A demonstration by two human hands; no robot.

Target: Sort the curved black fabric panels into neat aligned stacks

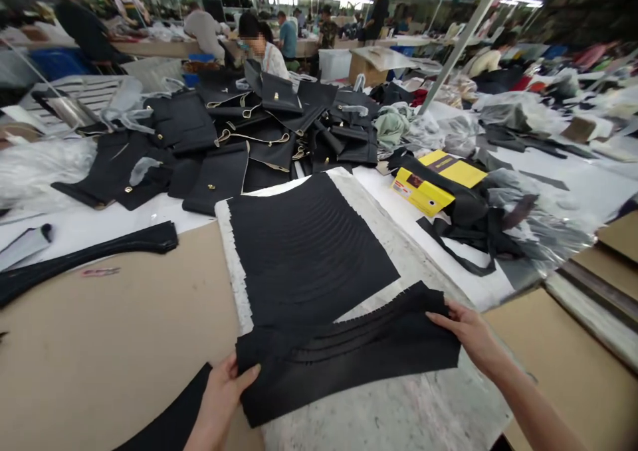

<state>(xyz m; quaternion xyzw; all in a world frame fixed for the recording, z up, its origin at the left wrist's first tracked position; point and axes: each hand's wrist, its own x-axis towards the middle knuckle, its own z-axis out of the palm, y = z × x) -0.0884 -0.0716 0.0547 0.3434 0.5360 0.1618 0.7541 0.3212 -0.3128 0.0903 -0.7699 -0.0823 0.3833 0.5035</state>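
Note:
A folded piece of black fabric (359, 364) is stretched between my two hands, its far edge slightly jagged. My left hand (224, 391) pinches its left end, thumb on top. At the right end, my right hand (463, 328) grips the corner with the thumb over it. Just beyond lies a spread of overlapped black sheets (304, 245), fanned in thin rows on a whitish board (413, 411). Another dark curved piece (169, 411) is at the bottom left, near my left wrist.
Black leather-like pieces with metal clasps (264, 132) are heaped at the back. A yellow box (423, 192) sits right, among black strips and clear plastic (533, 218). Small pink-handled snips (101, 272) lie left by a long black roll (100, 252). A slanted pole (463, 39) stands behind; people work farther back.

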